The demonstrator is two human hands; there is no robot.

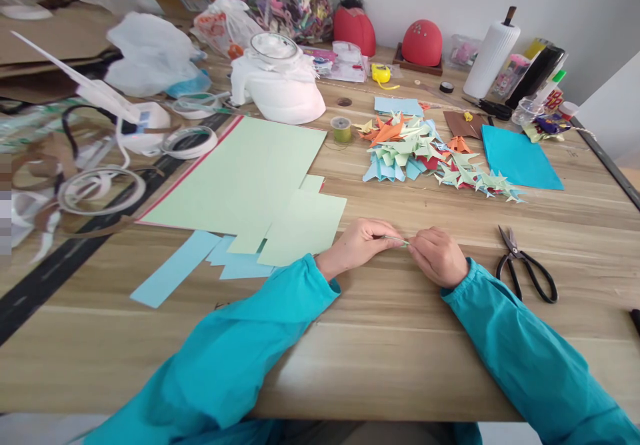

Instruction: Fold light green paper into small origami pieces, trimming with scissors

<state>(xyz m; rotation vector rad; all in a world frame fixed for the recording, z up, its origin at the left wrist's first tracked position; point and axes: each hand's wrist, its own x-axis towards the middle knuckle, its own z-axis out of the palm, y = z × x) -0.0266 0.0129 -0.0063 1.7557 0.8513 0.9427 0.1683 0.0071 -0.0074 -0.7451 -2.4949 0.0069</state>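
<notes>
My left hand (pixel 361 243) and my right hand (pixel 438 255) meet over the middle of the table, each pinching one end of a thin folded piece of green paper (pixel 399 239). Most of that paper is hidden by my fingers. Left of my left hand lie pale green paper sheets (pixel 305 225), overlapping a large green sheet (pixel 240 171). Light blue paper strips (pixel 176 268) stick out from beneath them. Beyond my hands is a heap of folded paper cranes (pixel 405 145) in green, blue, orange and red. Scissors (pixel 515 258) with black handles rest right of my right hand, blades parted.
A spool of green thread (pixel 341 129) stands behind the sheets. Turquoise paper (pixel 521 157) lies at the right. Tape rolls (pixel 103 190), a white covered jar (pixel 277 78) and plastic bags (pixel 147 51) crowd the left and back. A white bottle (pixel 491 58) stands at the back right.
</notes>
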